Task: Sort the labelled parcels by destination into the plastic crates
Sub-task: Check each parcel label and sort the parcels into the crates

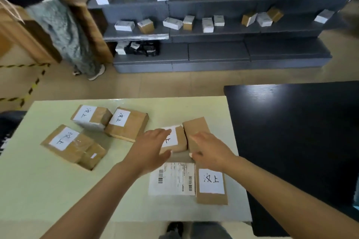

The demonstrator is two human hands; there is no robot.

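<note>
While no crate is in sight and parcels (pixel 126 123) lie unsorted on the table (pixel 48 190), her left hand (pixel 149 148) and right hand (pixel 210 151), fingers loosely spread, touch two middle boxes (pixel 180 139).

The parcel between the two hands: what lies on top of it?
On the parcel lies a white handwritten label, and the left hand rests over part of it. The left side of the writing is covered, so it cannot be read.
</note>
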